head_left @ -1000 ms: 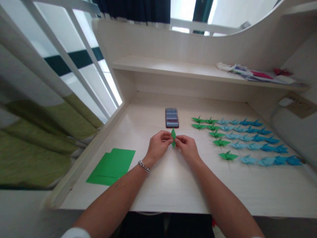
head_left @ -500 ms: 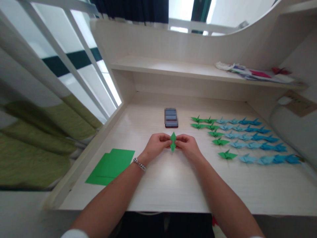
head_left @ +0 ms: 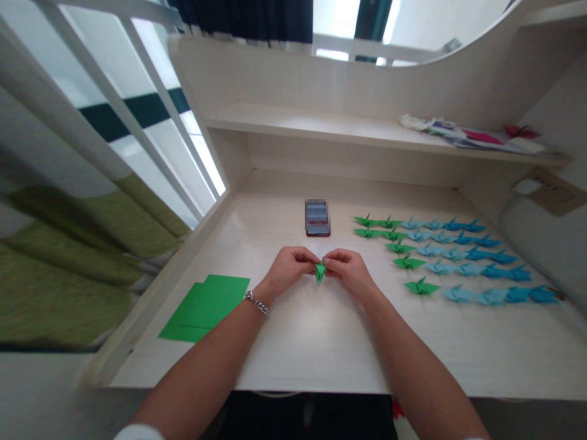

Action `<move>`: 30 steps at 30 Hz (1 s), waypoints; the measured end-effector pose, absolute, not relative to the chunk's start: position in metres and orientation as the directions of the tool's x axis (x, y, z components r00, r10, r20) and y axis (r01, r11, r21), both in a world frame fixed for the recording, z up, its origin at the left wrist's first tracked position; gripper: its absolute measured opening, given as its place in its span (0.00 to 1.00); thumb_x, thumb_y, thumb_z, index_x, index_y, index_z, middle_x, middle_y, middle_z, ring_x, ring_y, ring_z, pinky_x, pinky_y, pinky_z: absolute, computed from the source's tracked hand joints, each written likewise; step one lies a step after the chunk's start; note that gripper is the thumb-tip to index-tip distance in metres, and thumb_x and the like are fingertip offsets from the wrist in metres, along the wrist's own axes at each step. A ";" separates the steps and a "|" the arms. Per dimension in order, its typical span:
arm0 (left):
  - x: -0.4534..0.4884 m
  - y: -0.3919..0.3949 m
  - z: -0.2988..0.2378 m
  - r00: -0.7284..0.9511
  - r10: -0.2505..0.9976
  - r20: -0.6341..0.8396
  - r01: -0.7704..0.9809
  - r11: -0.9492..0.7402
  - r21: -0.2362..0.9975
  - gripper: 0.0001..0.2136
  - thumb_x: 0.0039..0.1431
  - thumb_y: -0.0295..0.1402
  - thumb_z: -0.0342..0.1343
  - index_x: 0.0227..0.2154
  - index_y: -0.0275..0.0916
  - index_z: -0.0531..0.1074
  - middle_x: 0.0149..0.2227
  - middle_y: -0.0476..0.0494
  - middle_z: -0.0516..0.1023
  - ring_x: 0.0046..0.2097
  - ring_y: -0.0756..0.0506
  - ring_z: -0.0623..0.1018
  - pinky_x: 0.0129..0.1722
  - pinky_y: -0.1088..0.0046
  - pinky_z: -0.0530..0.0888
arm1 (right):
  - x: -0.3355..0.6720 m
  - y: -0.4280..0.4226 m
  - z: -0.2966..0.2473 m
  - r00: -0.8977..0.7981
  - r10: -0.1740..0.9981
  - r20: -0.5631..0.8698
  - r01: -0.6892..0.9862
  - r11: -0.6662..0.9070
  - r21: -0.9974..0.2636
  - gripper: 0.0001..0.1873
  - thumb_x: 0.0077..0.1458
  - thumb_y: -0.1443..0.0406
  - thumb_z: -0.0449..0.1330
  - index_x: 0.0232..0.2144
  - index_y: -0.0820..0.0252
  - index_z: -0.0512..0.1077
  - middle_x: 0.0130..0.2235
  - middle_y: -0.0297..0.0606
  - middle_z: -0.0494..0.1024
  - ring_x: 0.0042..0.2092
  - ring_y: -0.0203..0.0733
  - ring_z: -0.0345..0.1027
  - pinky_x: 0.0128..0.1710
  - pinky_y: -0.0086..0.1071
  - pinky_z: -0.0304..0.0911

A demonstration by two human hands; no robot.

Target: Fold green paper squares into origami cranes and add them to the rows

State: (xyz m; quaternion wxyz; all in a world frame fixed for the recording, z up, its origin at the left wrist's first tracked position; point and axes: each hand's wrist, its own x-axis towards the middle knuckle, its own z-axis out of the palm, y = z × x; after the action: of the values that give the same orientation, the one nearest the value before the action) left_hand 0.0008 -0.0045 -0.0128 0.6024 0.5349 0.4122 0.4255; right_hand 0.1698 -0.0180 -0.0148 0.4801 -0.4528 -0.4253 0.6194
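Observation:
Between my two hands is a small folded green paper piece [head_left: 320,274], its lower tip pointing toward me. My left hand [head_left: 293,267] pinches it from the left with thumb and fingertips. From the right, the fingertips of my right hand [head_left: 347,269] pinch its other side. Both hands are over the desk [head_left: 316,348], and the fingers cover part of the upper end of the paper. A phone [head_left: 317,217] lies just beyond them. To the left, beside my left forearm, green paper sheets [head_left: 208,307] overlap flat on the desk.
Rows of folded paper cranes stand at the right, with green cranes [head_left: 420,287] at the left ends and blue cranes [head_left: 517,294] farther right. A shelf [head_left: 321,125] spans the back, carrying papers [head_left: 481,137]. A curtain [head_left: 68,244] hangs at the left.
The green paper's upper point has folded down, so it looks shorter now. My fingertips have drawn closer together at its top. Other things have stayed in place.

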 end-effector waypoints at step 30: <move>0.008 -0.007 -0.013 0.188 0.982 0.028 -0.037 -0.021 0.999 0.11 0.42 0.26 0.64 0.30 0.33 0.70 0.25 0.46 0.76 0.27 0.49 0.77 0.28 0.73 0.74 | 0.167 -0.017 -0.020 -0.149 0.989 0.002 -0.097 -0.012 -0.995 0.11 0.39 0.64 0.65 0.29 0.59 0.73 0.22 0.30 0.73 0.24 0.33 0.63 0.26 0.27 0.60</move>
State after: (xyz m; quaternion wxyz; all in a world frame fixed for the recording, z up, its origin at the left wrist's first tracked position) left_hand 0.0082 -0.0072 -0.0134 0.5476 0.5424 0.4353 0.4652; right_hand 0.1674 -0.0172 -0.0199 0.4838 -0.4373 -0.5096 0.5612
